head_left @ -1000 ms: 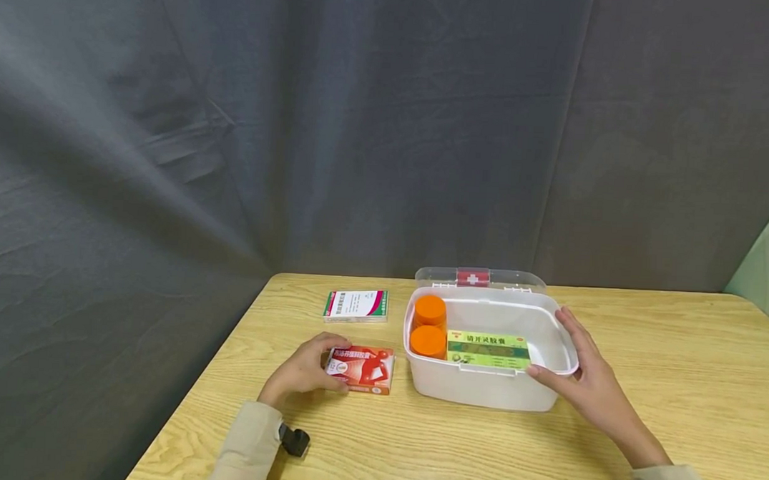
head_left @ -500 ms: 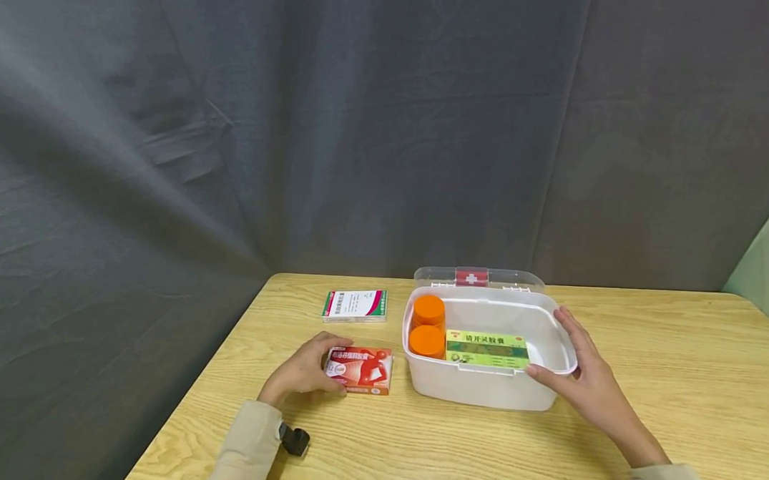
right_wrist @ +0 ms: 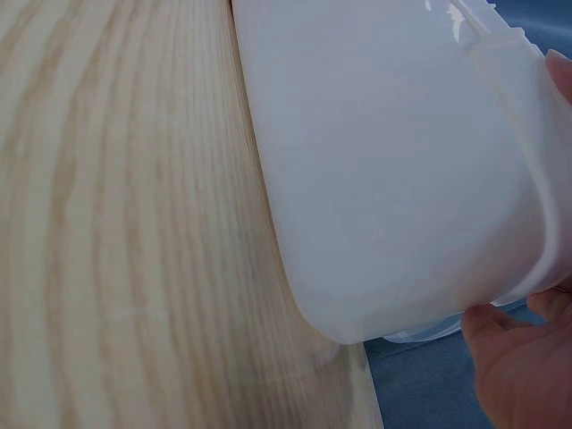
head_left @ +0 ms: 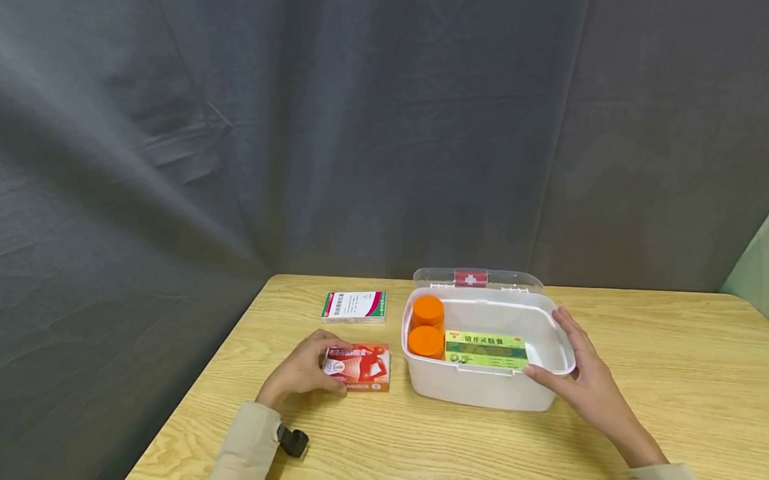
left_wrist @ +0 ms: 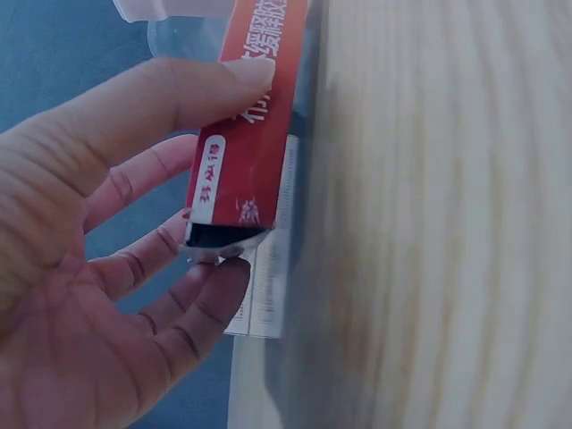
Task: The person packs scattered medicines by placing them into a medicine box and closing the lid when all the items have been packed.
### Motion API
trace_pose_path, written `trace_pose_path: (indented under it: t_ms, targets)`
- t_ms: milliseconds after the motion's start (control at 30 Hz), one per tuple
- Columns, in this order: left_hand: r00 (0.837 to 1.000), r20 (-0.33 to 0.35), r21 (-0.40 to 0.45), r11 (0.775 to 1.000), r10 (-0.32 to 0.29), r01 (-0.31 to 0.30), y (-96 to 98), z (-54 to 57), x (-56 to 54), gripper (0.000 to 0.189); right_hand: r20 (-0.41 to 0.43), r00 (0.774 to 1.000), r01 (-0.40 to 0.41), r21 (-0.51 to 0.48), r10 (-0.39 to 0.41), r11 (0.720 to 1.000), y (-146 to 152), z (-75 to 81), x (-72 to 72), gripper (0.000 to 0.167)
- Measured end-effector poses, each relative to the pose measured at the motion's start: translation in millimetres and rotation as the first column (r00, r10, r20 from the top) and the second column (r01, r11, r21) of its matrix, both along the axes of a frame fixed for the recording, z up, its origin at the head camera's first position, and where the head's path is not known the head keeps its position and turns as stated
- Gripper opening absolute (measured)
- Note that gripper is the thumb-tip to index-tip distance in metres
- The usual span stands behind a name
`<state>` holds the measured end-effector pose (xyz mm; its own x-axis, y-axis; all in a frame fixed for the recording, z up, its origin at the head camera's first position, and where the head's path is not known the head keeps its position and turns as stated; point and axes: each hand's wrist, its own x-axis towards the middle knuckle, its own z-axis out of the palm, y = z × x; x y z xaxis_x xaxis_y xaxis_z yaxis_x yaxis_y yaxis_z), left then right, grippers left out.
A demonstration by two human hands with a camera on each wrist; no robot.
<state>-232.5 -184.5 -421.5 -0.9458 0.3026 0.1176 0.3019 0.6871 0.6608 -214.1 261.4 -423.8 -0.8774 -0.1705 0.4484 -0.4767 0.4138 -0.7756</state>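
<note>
My left hand (head_left: pixel 307 365) holds a red medicine box (head_left: pixel 369 367) by its left end, thumb on the near side and fingers on the far side. In the left wrist view, the box's end shows a dark gap at its flap. To the right, my right hand (head_left: pixel 587 378) grips the right end of a white plastic first-aid box (head_left: pixel 481 389), thumb at the near rim and fingers along the outer side. Inside it stand two orange-capped bottles (head_left: pixel 426 341) on the left, with a green-yellow medicine box (head_left: pixel 486 350) beside them.
A white, green and pink medicine box (head_left: pixel 354 306) lies behind the red one. The first-aid box's clear lid (head_left: pixel 514 279), with a red cross label, is raised at the back. Dark cloth (head_left: pixel 402 126) hangs behind the wooden table (head_left: pixel 452 458).
The red medicine box has shifted slightly away and up in my left hand. My right hand and the first-aid box stay nearly as they were.
</note>
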Motion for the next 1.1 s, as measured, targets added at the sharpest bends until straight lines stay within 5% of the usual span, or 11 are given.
trace_pose_path:
  t_ms: [367, 1100]
  targets:
    - [0.997, -0.069, 0.006, 1.000, 0.018, -0.018, -0.1, 13.1, 3.0, 0.062, -0.008, 1.000, 0.016, 0.019, -0.016, 1.000, 2.5, 0.8, 0.6, 0.096]
    - [0.996, -0.071, 0.139, 0.989, 0.058, -0.048, -10.0, 35.4, 3.7, 0.062, -0.014, 1.000, -0.004, -0.002, 0.003, 1.000, 0.0, -1.1, 1.7, 0.094]
